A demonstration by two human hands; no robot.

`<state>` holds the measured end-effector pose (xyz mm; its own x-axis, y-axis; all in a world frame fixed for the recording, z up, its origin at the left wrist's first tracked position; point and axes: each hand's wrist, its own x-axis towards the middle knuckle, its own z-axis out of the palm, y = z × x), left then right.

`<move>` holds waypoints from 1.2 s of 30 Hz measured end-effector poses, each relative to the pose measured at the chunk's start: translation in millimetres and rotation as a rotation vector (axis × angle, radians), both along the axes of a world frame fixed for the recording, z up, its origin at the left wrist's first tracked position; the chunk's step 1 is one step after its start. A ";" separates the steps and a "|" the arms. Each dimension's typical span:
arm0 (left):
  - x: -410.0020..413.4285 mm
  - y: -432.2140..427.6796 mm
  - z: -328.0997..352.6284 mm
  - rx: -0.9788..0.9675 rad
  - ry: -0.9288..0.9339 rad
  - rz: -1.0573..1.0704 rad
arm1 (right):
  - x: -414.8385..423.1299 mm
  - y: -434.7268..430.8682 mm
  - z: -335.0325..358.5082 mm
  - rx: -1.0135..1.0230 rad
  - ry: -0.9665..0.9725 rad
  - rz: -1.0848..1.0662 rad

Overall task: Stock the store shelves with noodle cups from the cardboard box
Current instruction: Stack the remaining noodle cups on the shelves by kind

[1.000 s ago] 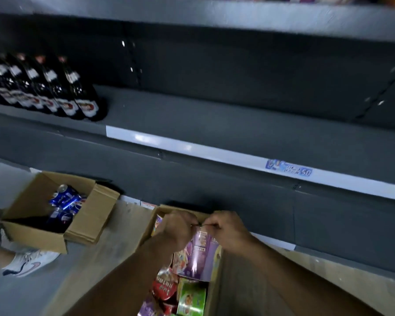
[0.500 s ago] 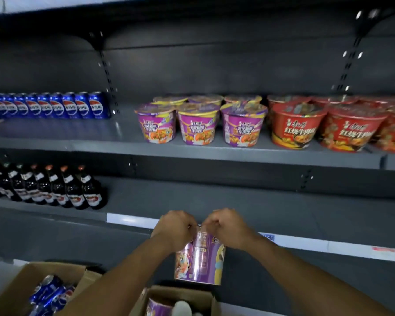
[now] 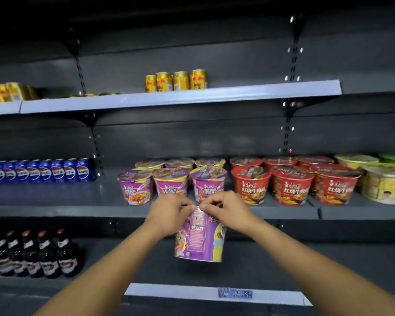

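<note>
A tall purple noodle cup hangs in the air in front of the middle shelf. My left hand and my right hand both pinch its top rim from either side. Behind the hands, several purple noodle bowls stand in rows on that shelf. Several red noodle bowls stand to their right. The cardboard box is out of view.
Blue cola cans line the middle shelf at left, with bare shelf between them and the purple bowls. Yellow-green bowls sit far right. Gold cans stand on the upper shelf. Dark bottles stand on the lower shelf at left.
Both hands lifted the purple cup out of the cardboard box and raised it to the middle shelf's height. The view tilted up, so the box left the frame.
</note>
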<state>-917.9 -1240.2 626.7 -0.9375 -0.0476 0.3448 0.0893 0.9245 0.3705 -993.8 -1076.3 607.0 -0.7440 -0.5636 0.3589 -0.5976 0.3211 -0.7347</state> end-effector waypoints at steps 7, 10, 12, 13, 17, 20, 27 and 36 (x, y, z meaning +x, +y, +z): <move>-21.2 25.2 49.8 0.253 0.180 -0.062 | -33.5 64.0 38.3 -0.161 -0.043 0.032; -35.4 31.4 63.8 0.397 0.224 -0.080 | -47.2 91.8 50.9 -0.181 -0.072 0.058; -44.1 33.4 69.8 0.531 0.242 -0.122 | -58.7 106.4 57.3 -0.198 -0.071 0.070; -47.6 35.0 71.9 0.596 0.248 -0.140 | -63.9 112.0 60.4 -0.229 -0.091 0.094; -57.2 48.2 77.7 0.865 0.271 -0.221 | -78.4 128.4 74.9 -0.304 -0.213 0.202; -63.1 56.7 78.6 0.994 0.275 -0.270 | -83.8 129.4 84.4 -0.349 -0.318 0.320; -83.1 45.9 76.3 1.191 0.247 -0.269 | -92.3 103.9 95.1 -0.442 -0.390 0.442; -147.9 -12.0 82.0 1.161 0.209 -0.157 | -141.9 30.9 96.3 -0.497 -0.212 0.280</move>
<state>-1065.8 -1252.3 708.6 -0.8918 -0.3218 0.3181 0.3299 0.0187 0.9438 -1135.8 -1045.4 703.3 -0.6759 -0.5510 0.4895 -0.4344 -0.2387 -0.8685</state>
